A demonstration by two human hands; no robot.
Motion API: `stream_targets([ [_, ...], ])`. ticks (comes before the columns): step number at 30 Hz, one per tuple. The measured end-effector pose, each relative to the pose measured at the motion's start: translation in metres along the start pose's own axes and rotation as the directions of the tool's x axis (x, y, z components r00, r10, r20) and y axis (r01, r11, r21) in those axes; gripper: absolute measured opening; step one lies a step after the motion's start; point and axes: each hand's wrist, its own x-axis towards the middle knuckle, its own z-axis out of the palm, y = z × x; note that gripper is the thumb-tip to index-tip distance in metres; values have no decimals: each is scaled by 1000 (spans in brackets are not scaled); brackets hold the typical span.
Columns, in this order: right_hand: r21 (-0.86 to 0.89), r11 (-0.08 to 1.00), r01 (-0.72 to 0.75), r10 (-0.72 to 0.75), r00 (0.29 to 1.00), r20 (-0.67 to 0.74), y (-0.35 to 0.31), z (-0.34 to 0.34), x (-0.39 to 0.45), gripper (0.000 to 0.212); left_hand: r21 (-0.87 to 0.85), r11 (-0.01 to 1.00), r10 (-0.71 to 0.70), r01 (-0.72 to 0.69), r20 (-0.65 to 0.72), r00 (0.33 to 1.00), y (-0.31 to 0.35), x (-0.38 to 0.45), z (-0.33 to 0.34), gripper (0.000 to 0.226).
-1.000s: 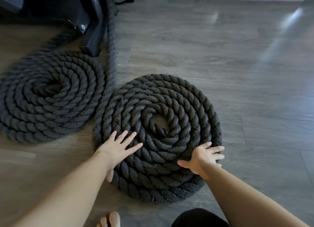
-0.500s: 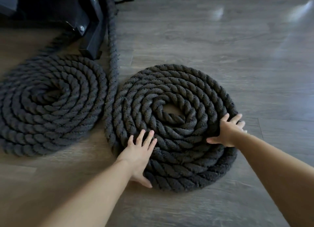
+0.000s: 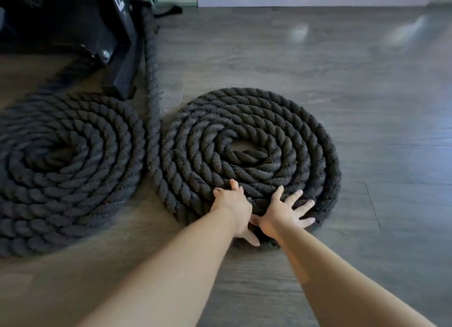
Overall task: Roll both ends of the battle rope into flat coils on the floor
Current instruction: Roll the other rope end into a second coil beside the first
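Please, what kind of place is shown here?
Probably a home gym or workout room: a thick black braided battle rope coiled flat on the grey wood-look plank floor, beside a black metal equipment frame.

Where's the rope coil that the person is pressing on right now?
In the head view the right coil lies flat on the wood floor at centre, beside the left coil, with the left hand and right hand on its near edge.

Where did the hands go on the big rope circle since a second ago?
Both hands slid together along the near rim of the right coil. The left hand and right hand now press flat, side by side. The left coil stayed put.
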Motion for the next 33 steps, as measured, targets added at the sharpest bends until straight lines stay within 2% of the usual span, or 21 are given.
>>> stream_targets([
  [1, -9, 1000, -5, 5, 1000, 7, 0, -1, 3, 127, 100, 989, 112, -105, -71, 991, -16, 0, -10, 107],
  [2, -19, 1000, -9, 9, 1000, 12, 1, -4, 6, 128, 180, 967, 209, -182, -140, 968, -37, -1, -17, 105],
  [4, -57, 998, -3, 4, 1000, 11, -2, -11, 13, 127, 275, 937, 267, -217, -161, 950, -90, -2, -19, 127],
  [5, -77, 997, 2, -2, 1000, 9, -4, -15, 17, 127, 286, 938, 234, -196, -107, 966, -115, -1, -13, 140],
  [7, -117, 993, 8, -6, 1000, 16, -9, -22, 28, 128, 223, 966, 132, -128, -2, 991, -149, 0, 9, 152],
  [10, -200, 980, 19, -17, 1000, 11, -17, -37, 49, 128, 145, 986, 95, -84, -68, 993, -159, 13, 44, 151],
  [14, -280, 960, 8, 5, 999, 45, -36, -79, 76, 124, 3, 1000, 29, -29, -131, 991, -149, 26, 49, 146],
  [16, -193, 979, -67, 69, 998, 1, -54, -85, 75, 109, -69, 998, -7, -3, -150, 989, -144, 34, 44, 145],
  [18, -1, 988, -155, 155, 988, 2, -77, -67, 60, 100, -117, 993, -46, 29, -144, 989, -141, 36, 38, 143],
  [20, 95, 982, -166, 160, 985, 67, -97, -41, 40, 117, -127, 991, -65, 48, -130, 989, -142, 38, 32, 143],
  [22, 79, 985, -151, 142, 984, 111, -105, -27, 30, 130, -130, 990, -70, 56, -110, 991, -138, 39, 28, 143],
  [27, 30, 989, -148, 144, 985, 96, -115, -34, 53, 131, -94, 992, -94, 84, -107, 990, -136, 47, 16, 138],
  [33, -80, 996, -28, 33, 998, 56, -113, -64, 88, 130, -230, 968, -124, 96, -109, 986, -134, 63, -5, 139],
])
